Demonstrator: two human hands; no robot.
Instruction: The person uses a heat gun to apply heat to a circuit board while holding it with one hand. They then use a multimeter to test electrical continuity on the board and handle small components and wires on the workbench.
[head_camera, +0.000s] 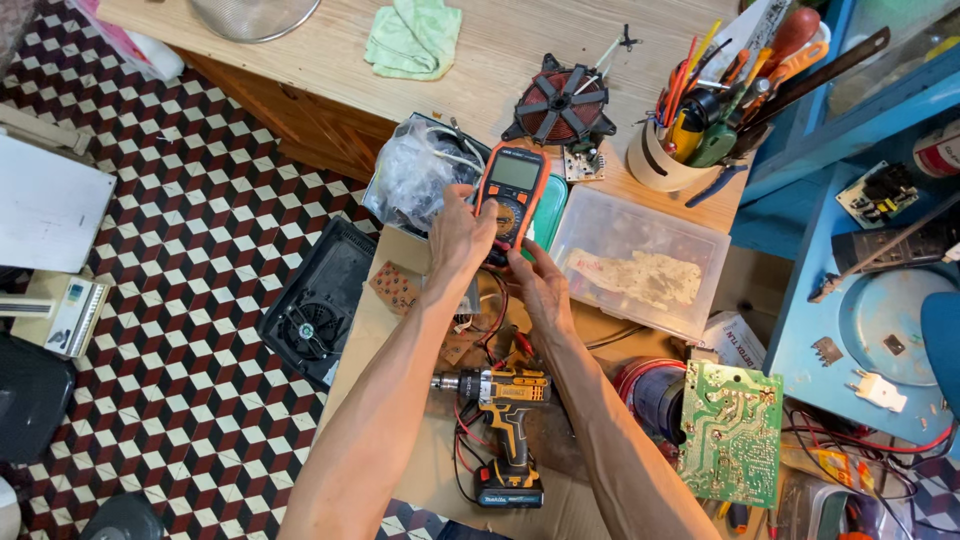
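Orange multimeter held up over cardboard-covered bench, between bag of parts and clear tub. Left hand fingers wrapped around its left edge; right hand grips bottom end. Cordless drill lies below, circuit board at right.

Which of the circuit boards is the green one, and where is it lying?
It is the large green circuit board at lower right, beside the cordless drill. The other one, a small brown board, sits left of the left hand.
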